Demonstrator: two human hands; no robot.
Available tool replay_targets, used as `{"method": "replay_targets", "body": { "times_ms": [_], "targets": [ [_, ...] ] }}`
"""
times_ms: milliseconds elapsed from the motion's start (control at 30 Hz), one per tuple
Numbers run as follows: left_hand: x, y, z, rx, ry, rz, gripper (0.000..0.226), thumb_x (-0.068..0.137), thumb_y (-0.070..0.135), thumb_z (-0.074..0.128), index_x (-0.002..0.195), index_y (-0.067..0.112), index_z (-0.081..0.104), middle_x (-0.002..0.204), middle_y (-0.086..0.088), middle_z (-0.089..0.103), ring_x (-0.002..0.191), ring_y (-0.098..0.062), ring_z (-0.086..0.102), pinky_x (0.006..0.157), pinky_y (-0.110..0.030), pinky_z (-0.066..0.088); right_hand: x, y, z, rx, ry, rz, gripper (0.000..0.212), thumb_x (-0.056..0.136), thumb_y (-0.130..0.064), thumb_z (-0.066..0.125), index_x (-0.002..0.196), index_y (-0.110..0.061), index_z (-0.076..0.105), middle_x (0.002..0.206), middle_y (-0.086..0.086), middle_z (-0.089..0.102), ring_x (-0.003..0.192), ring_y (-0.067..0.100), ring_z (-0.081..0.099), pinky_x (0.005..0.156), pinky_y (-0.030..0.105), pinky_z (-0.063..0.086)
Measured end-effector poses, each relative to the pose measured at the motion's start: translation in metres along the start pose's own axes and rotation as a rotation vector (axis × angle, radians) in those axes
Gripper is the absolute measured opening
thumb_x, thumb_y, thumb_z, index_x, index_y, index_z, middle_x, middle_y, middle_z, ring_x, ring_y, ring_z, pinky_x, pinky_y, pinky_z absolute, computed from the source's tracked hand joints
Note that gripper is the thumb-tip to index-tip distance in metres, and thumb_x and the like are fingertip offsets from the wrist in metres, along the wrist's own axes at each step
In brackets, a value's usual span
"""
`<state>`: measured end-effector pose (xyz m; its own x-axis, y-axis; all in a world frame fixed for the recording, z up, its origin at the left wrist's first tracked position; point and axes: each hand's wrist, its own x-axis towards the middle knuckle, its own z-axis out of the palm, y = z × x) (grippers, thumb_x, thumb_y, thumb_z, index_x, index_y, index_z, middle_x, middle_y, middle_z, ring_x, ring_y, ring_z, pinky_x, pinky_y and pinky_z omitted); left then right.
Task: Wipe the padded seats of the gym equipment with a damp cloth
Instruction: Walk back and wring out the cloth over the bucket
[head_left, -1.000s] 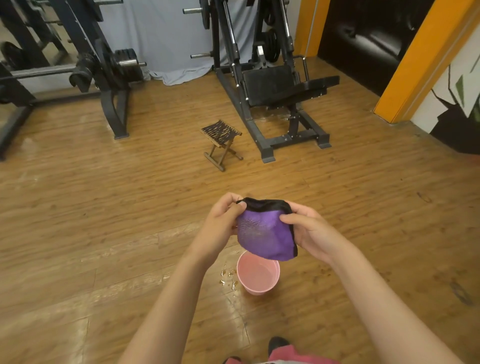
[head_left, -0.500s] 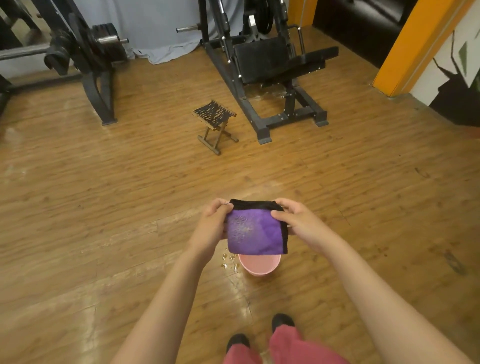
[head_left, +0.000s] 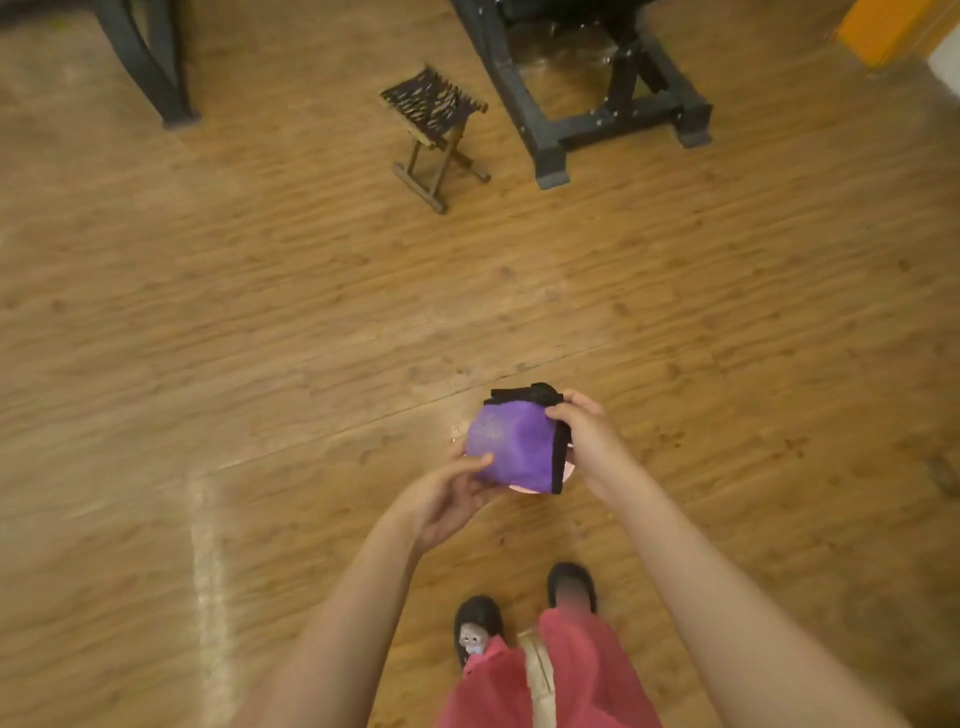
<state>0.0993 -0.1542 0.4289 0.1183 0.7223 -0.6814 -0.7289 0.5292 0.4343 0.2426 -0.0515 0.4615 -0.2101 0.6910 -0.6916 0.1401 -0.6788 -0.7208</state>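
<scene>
A purple cloth (head_left: 511, 441) with black edging is folded into a small pad and held over the floor in front of me. My right hand (head_left: 584, 434) pinches its upper right corner by the black edge. My left hand (head_left: 449, 493) holds its lower left side, thumb on the front face. Just under the cloth a sliver of the pink bucket (head_left: 567, 473) shows; the rest of the bucket is hidden. The black frame of a gym machine (head_left: 576, 114) stands at the top of the view, its padded seat out of frame.
A small folding stool (head_left: 434, 124) stands on the wooden floor left of the machine frame. Another black machine leg (head_left: 150, 67) is at the top left. An orange wall corner (head_left: 888, 31) is at the top right. My feet (head_left: 524, 618) are below the cloth.
The view has tilted down towards the floor. My left hand has moved from the cloth's upper left corner to its lower left side, and the cloth now hangs lower, over the bucket.
</scene>
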Motion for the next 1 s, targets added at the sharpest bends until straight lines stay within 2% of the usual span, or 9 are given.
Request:
{"method": "replay_targets", "body": {
  "times_ms": [100, 200, 300, 367, 500, 667, 767, 900, 1000],
  "targets": [
    [0.04, -0.01, -0.022, 0.03, 0.12, 0.042, 0.068, 0.064, 0.0, 0.071, 0.129, 0.009, 0.052, 0.111, -0.011, 0.067, 0.09, -0.021, 0.069, 0.075, -0.031, 0.057, 0.04, 0.024, -0.002, -0.067, -0.037, 0.001, 0.008, 0.086, -0.013, 0.067, 0.083, -0.017, 0.061, 0.076, -0.001, 0.064, 0.067, 0.011, 0.059, 0.062, 0.024, 0.048],
    [0.081, -0.018, -0.049, 0.119, 0.204, 0.051, 0.059, 0.062, 0.0, 0.072, 0.118, 0.012, 0.058, 0.104, -0.008, 0.068, 0.085, -0.016, 0.07, 0.067, -0.029, 0.057, 0.091, 0.053, -0.004, -0.212, -0.07, 0.036, 0.008, 0.084, -0.015, 0.071, 0.09, -0.011, 0.07, 0.073, -0.002, 0.067, 0.067, 0.011, 0.062, 0.06, 0.018, 0.049],
    [0.119, -0.032, -0.079, 0.207, 0.257, 0.039, 0.051, 0.068, -0.004, 0.075, 0.114, 0.015, 0.06, 0.102, -0.005, 0.07, 0.085, -0.013, 0.07, 0.067, -0.028, 0.057, 0.141, 0.092, -0.012, -0.282, -0.104, 0.087, 0.002, 0.086, -0.015, 0.069, 0.086, -0.016, 0.068, 0.079, 0.0, 0.068, 0.075, 0.016, 0.063, 0.067, 0.026, 0.049],
    [0.148, -0.045, -0.102, 0.204, 0.283, 0.043, 0.046, 0.071, -0.007, 0.074, 0.109, 0.015, 0.059, 0.1, -0.005, 0.07, 0.084, -0.014, 0.07, 0.069, -0.03, 0.058, 0.172, 0.123, -0.017, -0.305, -0.129, 0.067, 0.007, 0.089, -0.011, 0.064, 0.09, -0.018, 0.063, 0.084, 0.0, 0.067, 0.078, 0.017, 0.061, 0.068, 0.028, 0.047],
    [0.207, -0.083, -0.145, -0.048, 0.369, 0.068, 0.042, 0.079, -0.015, 0.063, 0.113, 0.007, 0.053, 0.095, -0.012, 0.071, 0.081, -0.018, 0.072, 0.069, -0.029, 0.059, 0.226, 0.184, -0.027, -0.248, -0.136, 0.154, 0.013, 0.093, -0.009, 0.057, 0.087, -0.02, 0.055, 0.086, 0.001, 0.062, 0.082, 0.021, 0.06, 0.075, 0.045, 0.055],
    [0.271, -0.135, -0.193, -0.169, 0.469, 0.055, 0.031, 0.089, -0.013, 0.05, 0.117, -0.003, 0.058, 0.094, -0.01, 0.071, 0.077, -0.014, 0.072, 0.071, -0.024, 0.059, 0.278, 0.251, -0.034, -0.126, -0.113, 0.284, 0.013, 0.093, -0.006, 0.054, 0.094, -0.019, 0.057, 0.097, 0.0, 0.066, 0.09, 0.019, 0.063, 0.086, 0.048, 0.053],
    [0.307, -0.144, -0.217, -0.159, 0.565, 0.107, 0.028, 0.089, -0.013, 0.05, 0.106, 0.007, 0.06, 0.096, -0.01, 0.069, 0.071, -0.012, 0.071, 0.066, -0.024, 0.058, 0.31, 0.273, -0.028, -0.096, -0.122, 0.28, 0.013, 0.093, -0.005, 0.055, 0.097, -0.017, 0.056, 0.098, 0.002, 0.066, 0.087, 0.019, 0.064, 0.081, 0.047, 0.056],
    [0.348, -0.143, -0.243, -0.145, 0.605, 0.224, 0.028, 0.091, -0.007, 0.053, 0.11, 0.013, 0.058, 0.099, -0.006, 0.07, 0.072, -0.01, 0.068, 0.074, -0.028, 0.055, 0.358, 0.295, -0.011, -0.02, -0.096, 0.228, 0.016, 0.093, -0.004, 0.054, 0.093, -0.019, 0.059, 0.096, 0.006, 0.067, 0.086, 0.021, 0.065, 0.083, 0.042, 0.052],
    [0.368, -0.151, -0.26, -0.118, 0.616, 0.099, 0.022, 0.093, 0.006, 0.055, 0.115, 0.011, 0.057, 0.094, -0.003, 0.068, 0.068, -0.011, 0.066, 0.07, -0.029, 0.052, 0.38, 0.315, -0.006, -0.147, -0.092, 0.28, 0.017, 0.094, -0.002, 0.049, 0.1, -0.014, 0.06, 0.094, 0.008, 0.065, 0.085, 0.023, 0.062, 0.08, 0.038, 0.053]
  ]
}}
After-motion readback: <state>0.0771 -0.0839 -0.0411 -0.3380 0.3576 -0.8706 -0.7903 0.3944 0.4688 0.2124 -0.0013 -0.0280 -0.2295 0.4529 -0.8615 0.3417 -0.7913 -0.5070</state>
